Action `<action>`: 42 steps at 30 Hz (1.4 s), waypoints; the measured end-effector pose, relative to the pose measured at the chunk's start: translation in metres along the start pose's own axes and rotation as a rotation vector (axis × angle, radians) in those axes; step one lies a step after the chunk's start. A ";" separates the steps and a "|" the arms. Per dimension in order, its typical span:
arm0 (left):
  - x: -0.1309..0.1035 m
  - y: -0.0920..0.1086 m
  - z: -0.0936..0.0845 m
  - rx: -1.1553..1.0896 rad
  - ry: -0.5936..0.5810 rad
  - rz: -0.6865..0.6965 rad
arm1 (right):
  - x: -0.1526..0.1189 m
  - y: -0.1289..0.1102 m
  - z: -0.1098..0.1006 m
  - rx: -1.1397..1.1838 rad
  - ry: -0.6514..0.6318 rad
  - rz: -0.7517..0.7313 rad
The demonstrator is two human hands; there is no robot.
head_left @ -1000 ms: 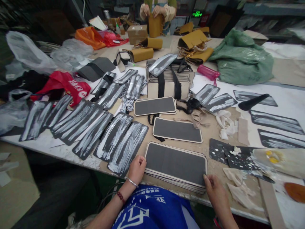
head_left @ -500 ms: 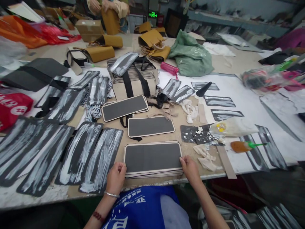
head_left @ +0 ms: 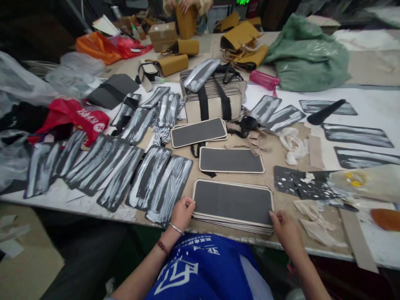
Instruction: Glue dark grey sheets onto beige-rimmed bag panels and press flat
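Observation:
Close to the table's front edge lies a stack of dark grey panels with cream borders (head_left: 233, 203). My left hand (head_left: 183, 211) pinches the left edge of the top panel, and my right hand (head_left: 283, 225) pinches its right edge. Behind it are a single bordered panel (head_left: 231, 160) and a small overlapping pair (head_left: 198, 132). Dark pieces streaked with white (head_left: 170, 189) lie left of my left hand. A strapped bundle of cream panels (head_left: 214, 102) stands at the back, with a streaked piece on top.
Right of my hands are cloth scraps (head_left: 318, 221), a white-spotted dark piece (head_left: 286, 180) and a black cone (head_left: 326, 112). A green sack (head_left: 309, 58), mustard bags (head_left: 239, 37) and a red bag (head_left: 83, 118) lie farther off. Another person's hands (head_left: 184, 6) show at the top.
The view has swung left, so everything appears farther right and more of the left side shows. Both hands remain at the ends of the top panel.

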State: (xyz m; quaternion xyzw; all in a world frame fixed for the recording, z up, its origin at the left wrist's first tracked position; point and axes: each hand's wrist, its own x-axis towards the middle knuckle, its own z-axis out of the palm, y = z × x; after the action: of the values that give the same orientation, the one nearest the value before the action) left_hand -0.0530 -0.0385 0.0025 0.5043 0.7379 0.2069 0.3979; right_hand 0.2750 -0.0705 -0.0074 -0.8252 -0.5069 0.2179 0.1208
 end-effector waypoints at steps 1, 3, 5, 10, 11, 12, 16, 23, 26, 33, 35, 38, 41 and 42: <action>0.001 0.000 0.000 -0.008 -0.006 -0.007 | 0.001 0.000 0.000 -0.009 -0.002 0.000; 0.002 -0.001 -0.001 -0.012 -0.009 -0.016 | 0.001 -0.002 -0.001 -0.027 -0.009 0.011; 0.002 -0.002 -0.001 -0.020 -0.015 -0.018 | 0.001 -0.003 -0.003 -0.043 -0.021 0.030; 0.001 -0.003 0.000 -0.043 -0.027 -0.011 | 0.000 -0.007 -0.005 -0.042 -0.003 0.030; 0.001 -0.003 0.000 -0.044 -0.028 -0.011 | 0.000 -0.007 -0.005 -0.041 -0.003 0.029; 0.001 -0.003 0.000 -0.044 -0.028 -0.014 | 0.001 -0.006 -0.005 -0.043 -0.009 0.029; 0.002 -0.003 -0.001 -0.035 -0.030 -0.014 | 0.002 -0.004 -0.003 -0.042 -0.011 0.025; -0.007 -0.003 -0.005 0.196 0.092 0.166 | -0.002 -0.005 0.000 0.000 0.027 -0.008; -0.004 0.002 0.001 0.343 0.211 0.467 | -0.003 -0.005 0.002 0.026 0.048 -0.020; 0.020 0.029 0.034 0.607 0.074 0.794 | -0.007 -0.002 0.007 0.048 0.099 -0.070; 0.026 0.032 0.041 0.670 0.048 0.780 | -0.007 -0.003 0.008 0.050 0.101 -0.068; 0.031 0.034 0.046 0.719 0.008 0.762 | -0.007 -0.003 0.008 0.051 0.107 -0.063; 0.033 0.033 0.048 0.742 -0.005 0.754 | -0.007 -0.002 0.005 0.028 0.082 -0.058; 0.033 0.032 0.049 0.747 -0.002 0.754 | -0.008 -0.003 0.003 -0.001 0.074 -0.053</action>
State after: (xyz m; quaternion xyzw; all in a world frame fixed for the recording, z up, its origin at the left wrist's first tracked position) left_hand -0.0010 -0.0005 -0.0163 0.8422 0.5284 0.0584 0.0898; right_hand 0.2682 -0.0762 -0.0075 -0.8190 -0.5240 0.1836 0.1447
